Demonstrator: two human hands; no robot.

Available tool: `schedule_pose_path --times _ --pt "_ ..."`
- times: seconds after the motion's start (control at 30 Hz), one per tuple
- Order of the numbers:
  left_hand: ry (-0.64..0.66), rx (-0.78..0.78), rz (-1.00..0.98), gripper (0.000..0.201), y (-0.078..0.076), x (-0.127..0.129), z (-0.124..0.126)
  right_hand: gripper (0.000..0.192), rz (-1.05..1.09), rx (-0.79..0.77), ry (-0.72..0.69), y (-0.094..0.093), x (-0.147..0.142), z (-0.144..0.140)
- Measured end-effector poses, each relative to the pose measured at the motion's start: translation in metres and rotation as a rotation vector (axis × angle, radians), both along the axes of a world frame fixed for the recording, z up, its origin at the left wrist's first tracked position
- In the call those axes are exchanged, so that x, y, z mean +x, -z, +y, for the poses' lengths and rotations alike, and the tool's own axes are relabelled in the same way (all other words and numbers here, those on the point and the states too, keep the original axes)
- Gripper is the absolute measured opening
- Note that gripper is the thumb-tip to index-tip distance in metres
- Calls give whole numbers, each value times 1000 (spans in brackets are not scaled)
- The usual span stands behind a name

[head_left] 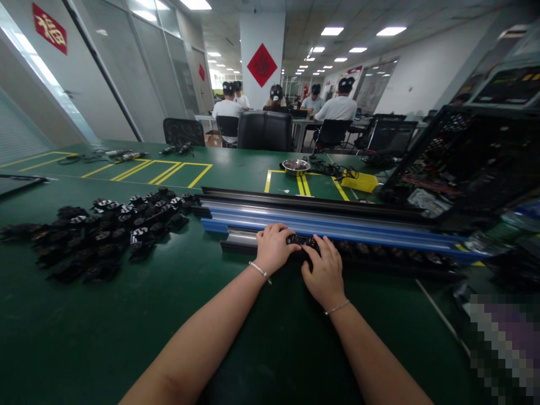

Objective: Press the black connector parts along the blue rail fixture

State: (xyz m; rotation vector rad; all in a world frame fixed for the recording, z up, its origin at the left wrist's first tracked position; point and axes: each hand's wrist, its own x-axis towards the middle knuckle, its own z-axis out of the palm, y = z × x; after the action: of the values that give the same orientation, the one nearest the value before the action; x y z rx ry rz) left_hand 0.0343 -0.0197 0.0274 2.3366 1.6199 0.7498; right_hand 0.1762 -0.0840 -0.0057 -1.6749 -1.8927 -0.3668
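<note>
My left hand [274,247] rests on a long black channel rail [238,246], its fingers curled against a small black part [294,240] in the rail. Close beside it, my right hand [325,267] has thumb and fingers closed around a second black part [312,243] in the same rail. To the right of my hands, several similar dark parts [382,252] sit in a row along the channel. Grey metal shows inside the rail at its left end. My fingers hide part of both pieces.
A heap of loose black parts [113,230] lies left. Behind the rail are blue rails [270,220] and a black rail [295,199]. Farther back stand a metal bowl [296,166] and a yellow box [360,181]. A dark bin [439,163] stands right. Several people sit beyond the table.
</note>
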Motion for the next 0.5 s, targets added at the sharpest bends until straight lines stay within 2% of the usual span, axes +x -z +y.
schedule_pose_path --times 0.33,0.5 --pt "32 -19 -18 29 -1 -6 5 33 -4 -15 1 -2 0 -1" --pt "114 -14 -40 31 2 -13 12 33 0 -17 1 -1 1 0"
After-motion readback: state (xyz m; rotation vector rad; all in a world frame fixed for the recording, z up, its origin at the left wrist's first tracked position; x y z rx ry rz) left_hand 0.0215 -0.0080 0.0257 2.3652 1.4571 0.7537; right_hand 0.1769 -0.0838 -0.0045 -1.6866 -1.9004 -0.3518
